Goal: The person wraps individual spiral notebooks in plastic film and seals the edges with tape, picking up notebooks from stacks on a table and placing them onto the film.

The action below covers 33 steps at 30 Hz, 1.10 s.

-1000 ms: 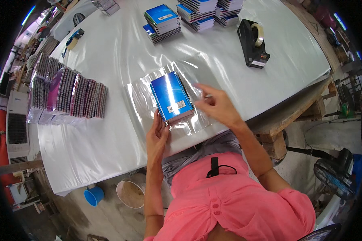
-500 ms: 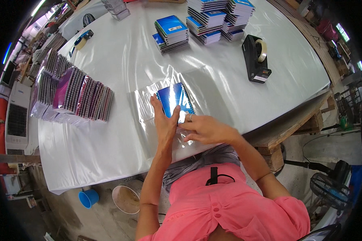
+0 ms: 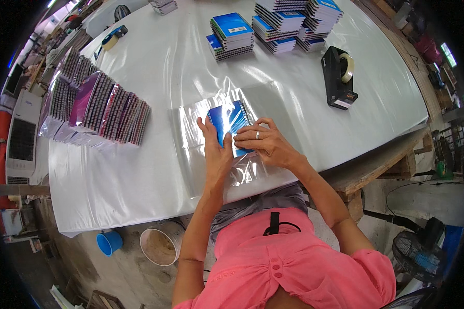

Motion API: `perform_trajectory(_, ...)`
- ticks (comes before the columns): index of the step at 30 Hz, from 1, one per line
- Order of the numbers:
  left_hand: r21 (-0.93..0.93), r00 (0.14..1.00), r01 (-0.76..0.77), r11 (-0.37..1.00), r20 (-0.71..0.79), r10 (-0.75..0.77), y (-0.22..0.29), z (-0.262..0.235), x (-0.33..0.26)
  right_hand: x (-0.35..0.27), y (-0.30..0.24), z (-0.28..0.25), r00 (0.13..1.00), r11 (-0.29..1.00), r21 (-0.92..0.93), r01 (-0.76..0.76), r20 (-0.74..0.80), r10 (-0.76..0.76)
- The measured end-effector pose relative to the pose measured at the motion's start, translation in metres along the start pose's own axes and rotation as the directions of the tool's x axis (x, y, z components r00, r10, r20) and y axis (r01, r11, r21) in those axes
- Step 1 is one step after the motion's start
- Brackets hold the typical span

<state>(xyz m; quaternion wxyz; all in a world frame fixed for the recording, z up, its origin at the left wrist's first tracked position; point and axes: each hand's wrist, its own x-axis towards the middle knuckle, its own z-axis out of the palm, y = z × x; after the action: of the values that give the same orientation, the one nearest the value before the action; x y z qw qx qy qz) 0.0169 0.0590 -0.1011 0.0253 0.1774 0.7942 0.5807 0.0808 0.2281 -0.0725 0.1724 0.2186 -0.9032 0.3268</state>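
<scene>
— Okay, materials?
— Glossy blue spiral notebook (image 3: 230, 123) inside a crinkly clear plastic bag (image 3: 211, 144), near the front edge of the smooth white tabletop (image 3: 139, 175).
— Hands?
— Left hand (image 3: 216, 149) flat, fingers straight, pressing bag and cover. Right hand (image 3: 265, 143) curled loosely over the notebook's lower edge, fingertips on it; a firm grip, cannot tell.
— Containers?
— Blue cup (image 3: 110, 242), contents unseen; tan bucket (image 3: 160, 246) on the floor, looks dirty inside. Black tape dispenser (image 3: 337, 77) holds a roll.

The left hand (image 3: 215, 149) lies flat with straight fingers beside the blue notebook (image 3: 231, 119). The right hand (image 3: 265, 144) rests bent on it.
</scene>
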Motion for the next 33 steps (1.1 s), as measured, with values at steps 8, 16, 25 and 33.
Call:
perform_trajectory(8, -0.097, 0.999, 0.047, 0.994, 0.021, -0.045, -0.007, -0.018, -0.005, 0.01, -0.008, -0.004, 0.997, 0.99, -0.133, 0.041, 0.064, -0.033)
perform_trajectory(16, 0.864, 0.996, -0.078, 0.497, 0.094, -0.007, -0.037, -0.084, -0.053, 0.009, -0.017, -0.006, 0.997, 0.977, -0.211, 0.006, 0.077, 0.01)
perform_trajectory(25, 0.141, 0.979, 0.081, 0.987, -0.195, -0.053, 0.015, -0.066, -0.063, 0.008, -0.027, 0.0, 0.998, 0.965, -0.257, 0.042, 0.062, -0.027)
perform_trajectory(33, -0.231, 0.968, 0.066, 0.971, -0.222, -0.118, 0.029, -0.053, -0.099, 0.031, -0.037, -0.005, 0.952, 0.959, 0.097, -0.267, 0.18, 0.247)
